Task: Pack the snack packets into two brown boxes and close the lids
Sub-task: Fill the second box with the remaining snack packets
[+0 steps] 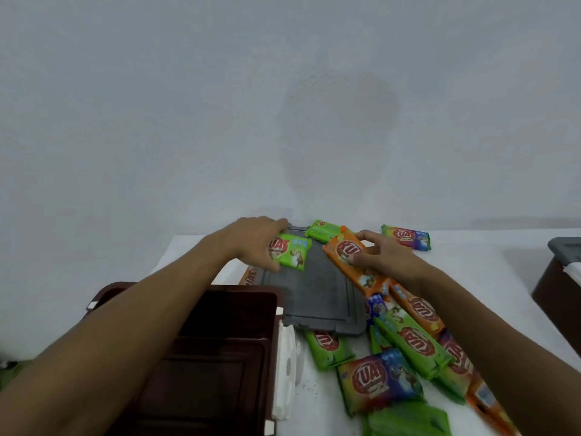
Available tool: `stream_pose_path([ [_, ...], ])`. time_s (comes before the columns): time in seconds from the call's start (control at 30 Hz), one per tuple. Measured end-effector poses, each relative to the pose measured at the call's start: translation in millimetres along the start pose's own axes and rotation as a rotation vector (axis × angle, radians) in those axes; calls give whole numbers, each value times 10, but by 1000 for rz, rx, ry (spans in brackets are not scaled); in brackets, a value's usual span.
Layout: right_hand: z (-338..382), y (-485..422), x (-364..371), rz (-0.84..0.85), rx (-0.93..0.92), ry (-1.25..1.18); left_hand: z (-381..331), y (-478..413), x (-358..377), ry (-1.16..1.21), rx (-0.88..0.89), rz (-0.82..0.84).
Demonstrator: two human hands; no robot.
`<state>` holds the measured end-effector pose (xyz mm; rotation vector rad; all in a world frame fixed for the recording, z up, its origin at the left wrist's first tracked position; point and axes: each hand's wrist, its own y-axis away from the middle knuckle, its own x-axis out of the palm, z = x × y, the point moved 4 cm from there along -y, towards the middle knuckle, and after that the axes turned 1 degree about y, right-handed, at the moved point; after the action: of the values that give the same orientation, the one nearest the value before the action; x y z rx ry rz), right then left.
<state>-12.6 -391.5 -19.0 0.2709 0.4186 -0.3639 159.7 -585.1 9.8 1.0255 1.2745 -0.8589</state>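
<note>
My left hand (257, 239) grips a green packet (294, 251) over the far corner of the grey lid (314, 297), which lies flat on the white bench (471, 278). My right hand (382, 256) pinches an orange packet (349, 256) at the lid's right edge. The open brown box (220, 357) sits under my left forearm. More packets (408, 350) are heaped to the right, and a second brown box (556, 278) stands at the far right.

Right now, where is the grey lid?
Head view: the grey lid lies flat mid-table, just beyond the open brown box, between the green packet in the left hand and the orange packet in the right hand.
</note>
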Motion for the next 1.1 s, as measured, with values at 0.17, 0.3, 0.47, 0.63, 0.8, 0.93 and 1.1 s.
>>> stream_pose_path([
  [0.17,476,140,398,-2,-74,28,319,585,-295,204,9,-119],
  [0.3,939,306,876,57,-170,183,541,1183,-308,217,38,-81],
  [0.47,1334,616,1431,103,-309,543,657,1742,-131,167,102,-82],
  [0.63,1356,662,2010,108,-350,1138,608,2100,63,18,137,-42],
  [0.8,1114,550,2406,222,-320,1433,611,2198,364,-212,95,134],
  [0.93,970,540,2473,169,-372,1518,632,2180,700,-282,64,267],
  [1.1,967,553,2490,77,-433,1563,628,2180,758,-343,108,200],
])
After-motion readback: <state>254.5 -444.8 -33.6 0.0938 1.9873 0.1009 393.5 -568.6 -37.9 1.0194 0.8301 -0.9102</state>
